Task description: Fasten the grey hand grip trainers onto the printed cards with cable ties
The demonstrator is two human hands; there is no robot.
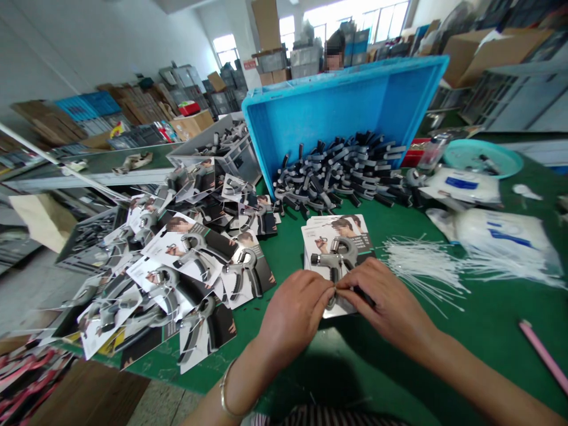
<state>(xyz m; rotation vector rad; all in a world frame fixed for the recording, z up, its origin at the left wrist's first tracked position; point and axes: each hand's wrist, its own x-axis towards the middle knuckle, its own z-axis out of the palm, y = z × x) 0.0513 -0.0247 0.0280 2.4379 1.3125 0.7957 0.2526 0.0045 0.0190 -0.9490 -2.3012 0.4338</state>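
Observation:
A grey and black hand grip strengthener [344, 253] lies on a small stack of printed cards [313, 236] in front of me. My left hand [295, 310] and my right hand [384, 299] meet over its near part, thumbs and fingertips pinched together. Whatever thin piece they pinch is hidden between the fingertips. Beneath my right fingers shows a black handle. Just right of the cards, a pile of loose white cable ties [419, 260] is spread on the green table [288, 254].
Many carded hand grip strengtheners [177, 284] are heaped at left. A tilted blue bin [319, 112] spills loose ones at the back. Bagged cable ties [506, 236], a turquoise tray [483, 155] and a pink stick [544, 355] are at right. Someone's head shows behind the bin.

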